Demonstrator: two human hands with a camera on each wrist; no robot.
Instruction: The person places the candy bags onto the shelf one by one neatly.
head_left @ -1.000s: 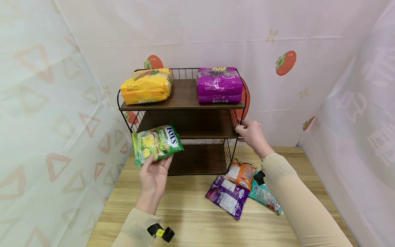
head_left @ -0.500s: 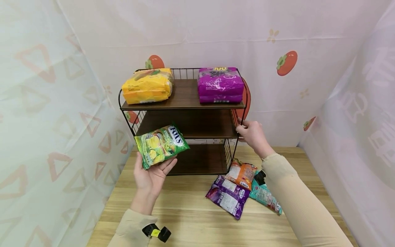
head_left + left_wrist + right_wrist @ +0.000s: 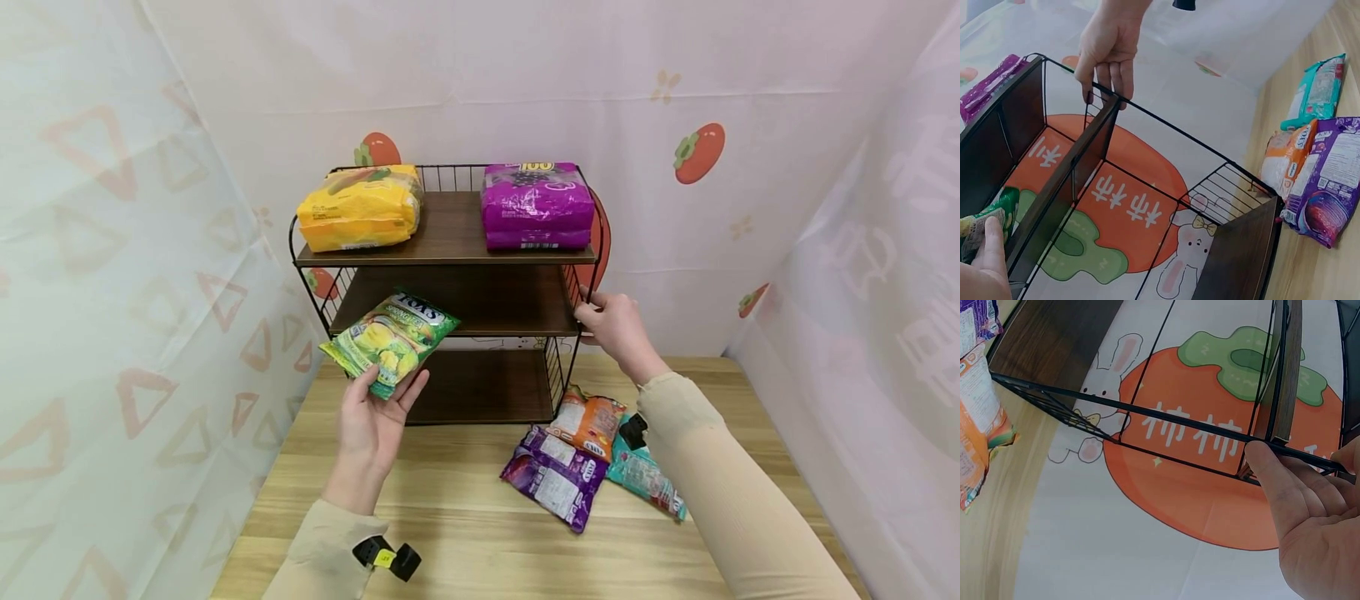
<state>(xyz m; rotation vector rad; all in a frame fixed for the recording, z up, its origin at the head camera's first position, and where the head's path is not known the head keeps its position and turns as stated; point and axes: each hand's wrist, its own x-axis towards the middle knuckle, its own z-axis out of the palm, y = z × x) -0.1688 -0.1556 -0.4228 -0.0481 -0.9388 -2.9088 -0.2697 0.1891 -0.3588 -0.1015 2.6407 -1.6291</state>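
Note:
In the head view my left hand (image 3: pixel 375 433) pinches the lower edge of a green bag of Fox's candy (image 3: pixel 390 333) between thumb and fingers. The bag is tilted, its printed front toward me, just before the middle level of a three-tier shelf rack (image 3: pixel 480 302). My right hand (image 3: pixel 617 329) holds the rack's right side frame at the middle level. The right wrist view shows its fingers curled at the black wire (image 3: pixel 1197 427). Part of the green bag (image 3: pixel 1004 209) shows at the left edge of the left wrist view.
On the top shelf stand a yellow package (image 3: pixel 360 212) at left and a purple package (image 3: pixel 536 212) at right. Purple (image 3: pixel 555 479), orange (image 3: pixel 588 423) and teal (image 3: pixel 645 479) candy bags lie on the wooden table (image 3: pixel 450 517) by the rack's right foot.
The green candy bag shifted right, then turned in my left hand so its top tips back toward the shelf. My right hand stays on the rack frame.

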